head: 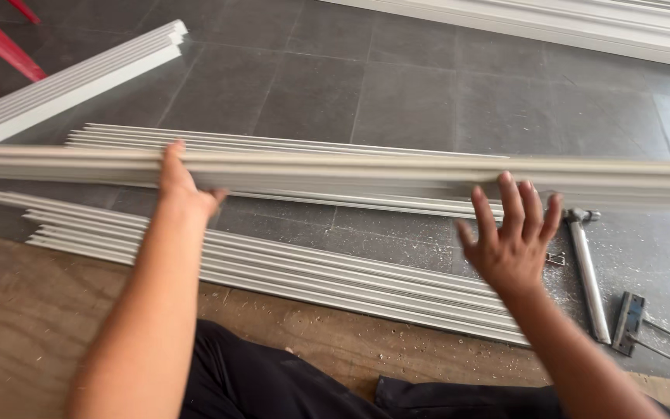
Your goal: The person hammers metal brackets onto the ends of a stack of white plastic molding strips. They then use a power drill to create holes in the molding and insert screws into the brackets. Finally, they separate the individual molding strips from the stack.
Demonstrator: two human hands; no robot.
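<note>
Left hand [182,188] gripping long white strip [366,172] mid-frame; right hand [512,240] spread, released just below. Likely light, stiff yet whippy; best held well apart.

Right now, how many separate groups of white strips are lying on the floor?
4: one upper left, one behind the held strip, one by the plywood, one top right. More may lie outside the view.

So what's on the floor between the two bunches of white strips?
Only bare grey floor tile shows between the far strips and the near strips, in the head view.
</note>
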